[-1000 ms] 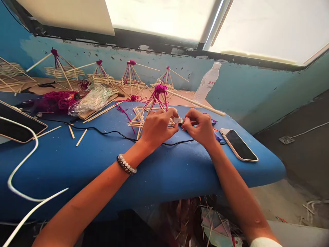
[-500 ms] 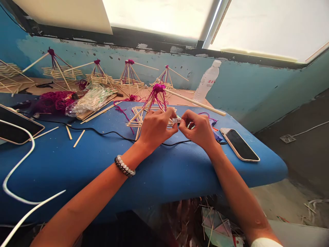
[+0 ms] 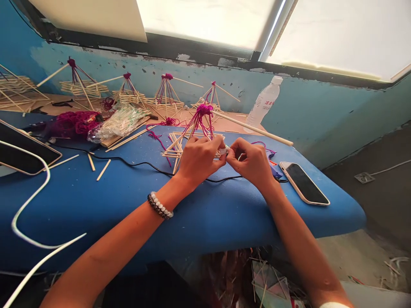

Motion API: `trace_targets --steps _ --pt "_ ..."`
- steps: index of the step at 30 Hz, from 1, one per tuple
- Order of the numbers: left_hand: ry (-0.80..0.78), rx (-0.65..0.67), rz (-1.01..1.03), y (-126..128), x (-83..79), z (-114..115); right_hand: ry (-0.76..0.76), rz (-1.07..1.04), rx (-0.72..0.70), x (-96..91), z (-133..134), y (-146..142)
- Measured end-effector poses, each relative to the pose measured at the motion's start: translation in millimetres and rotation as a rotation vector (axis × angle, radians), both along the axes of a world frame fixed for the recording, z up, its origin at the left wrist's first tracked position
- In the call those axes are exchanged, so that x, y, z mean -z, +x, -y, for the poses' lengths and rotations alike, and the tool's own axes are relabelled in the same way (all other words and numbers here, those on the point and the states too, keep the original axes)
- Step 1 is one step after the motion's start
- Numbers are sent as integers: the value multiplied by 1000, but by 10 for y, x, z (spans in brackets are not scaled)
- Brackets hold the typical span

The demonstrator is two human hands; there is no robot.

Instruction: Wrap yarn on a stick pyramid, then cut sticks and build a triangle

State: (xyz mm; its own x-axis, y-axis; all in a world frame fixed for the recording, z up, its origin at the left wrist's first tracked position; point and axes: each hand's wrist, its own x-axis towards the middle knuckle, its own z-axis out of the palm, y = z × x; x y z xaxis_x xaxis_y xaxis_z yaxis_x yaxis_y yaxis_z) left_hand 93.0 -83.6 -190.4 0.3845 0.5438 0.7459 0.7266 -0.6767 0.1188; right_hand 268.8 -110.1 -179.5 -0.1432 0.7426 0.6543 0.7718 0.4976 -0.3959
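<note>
My left hand (image 3: 199, 159) and my right hand (image 3: 252, 163) meet fingertip to fingertip over the blue padded table (image 3: 96, 201). Both pinch a small white object (image 3: 223, 151) between them; what it is I cannot make out. Just behind the hands stands a pyramid of thin wooden sticks (image 3: 189, 137) bound at its top with magenta yarn (image 3: 204, 110), and a long stick (image 3: 257, 129) juts out from it to the right. A beaded bracelet (image 3: 159, 205) is on my left wrist.
A phone (image 3: 304, 183) lies right of my right hand. A black cable (image 3: 128, 164) crosses the table; a white cable (image 3: 28, 214) loops at the left beside a dark tablet (image 3: 22, 149). Several finished stick pyramids (image 3: 165, 92), yarn, a plastic bag and a water bottle (image 3: 263, 104) stand behind.
The hands stay together on the small white object with only slight finger shifts. The view has drifted a little.
</note>
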Motion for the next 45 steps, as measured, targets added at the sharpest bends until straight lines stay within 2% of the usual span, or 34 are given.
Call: trace_targets --steps 4,35,45 --pt "-16 -9 -11 -5 -9 11 25 18 28 6 1 -3" --pt "47 14 13 -8 37 -23 25 83 -13 19 -4 3" --pt "-103 117 113 -18 17 -27 -54 -9 -59 -7 2 20"
